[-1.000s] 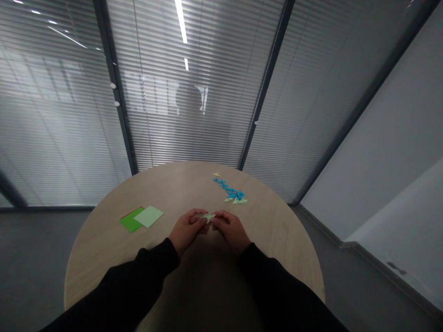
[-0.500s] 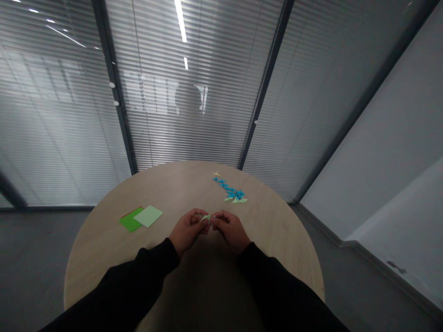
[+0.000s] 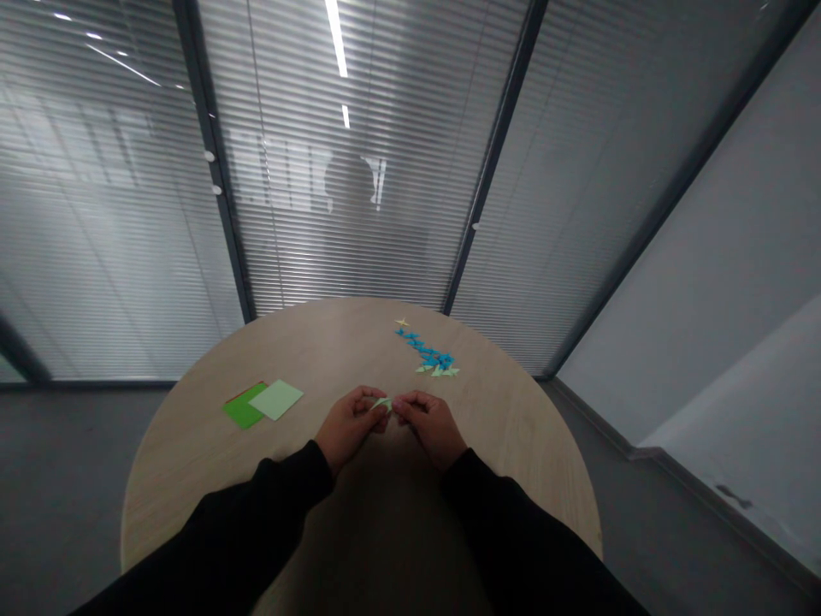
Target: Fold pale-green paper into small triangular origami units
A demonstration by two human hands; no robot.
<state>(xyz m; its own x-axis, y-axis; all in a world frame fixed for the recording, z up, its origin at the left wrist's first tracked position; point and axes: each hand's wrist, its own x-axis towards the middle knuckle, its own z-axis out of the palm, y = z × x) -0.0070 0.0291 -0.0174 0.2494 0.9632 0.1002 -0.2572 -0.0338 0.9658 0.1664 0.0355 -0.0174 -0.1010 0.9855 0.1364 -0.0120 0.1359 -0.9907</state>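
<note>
Between my hands, above the near middle of the round table, is a small piece of folded light-green paper (image 3: 383,403). My left hand (image 3: 350,426) pinches it from the left, thumb on top. My right hand (image 3: 429,426) has its thumb and fingertips closed at the paper's right end. Most of the paper is hidden by the fingers. Beyond my right hand lie several small folded blue paper pieces (image 3: 423,349) in a slanting row, with light-green folded pieces (image 3: 442,371) at the near end and a yellow one (image 3: 402,322) at the far end.
Left of my hands a pale-green square sheet (image 3: 275,399) overlaps bright-green sheets (image 3: 242,410), with an orange-red edge showing beneath. The round wooden table (image 3: 513,445) stands before a glass partition with blinds (image 3: 359,257). A white wall (image 3: 718,325) is at the right.
My hands stay almost in place around the folded paper. The right fingertips have shifted very slightly to the right. The sheets and folded pieces lie as before.
</note>
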